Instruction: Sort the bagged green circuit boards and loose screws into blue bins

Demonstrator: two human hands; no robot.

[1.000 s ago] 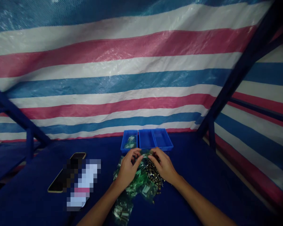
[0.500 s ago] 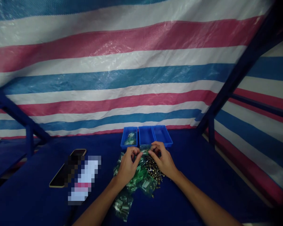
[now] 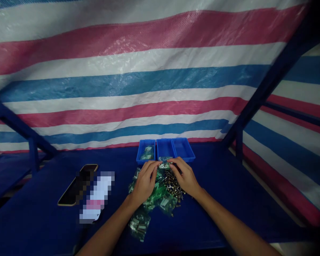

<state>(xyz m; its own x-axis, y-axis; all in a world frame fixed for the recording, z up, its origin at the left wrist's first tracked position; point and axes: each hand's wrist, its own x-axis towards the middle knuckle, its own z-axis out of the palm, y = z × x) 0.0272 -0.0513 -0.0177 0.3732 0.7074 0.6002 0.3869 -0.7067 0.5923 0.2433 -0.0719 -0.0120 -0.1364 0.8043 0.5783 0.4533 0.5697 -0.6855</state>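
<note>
Two bare hands close in on a small clear bag at a workbench under a striped tarpaulin. Nearest the onlooker, a lone clear bag of green parts lies on the blue-covered table, just short of a heap of similar bagged green parts. Above that heap, the left hand and the right hand are drawn narrow, their fingertips pinching the small clear bag from either side, just in front of the trays. Under the right hand, a loose pile of small metal screws touches the heap. To the left, a gold-edged smartphone lies beside a pixelated object too blurred to name. At the far side, three blue plastic trays stand in a row, a bag of green parts in the leftmost. Behind them, a blue metal frame holds up the pink, white and blue striped tarpaulin.
</note>
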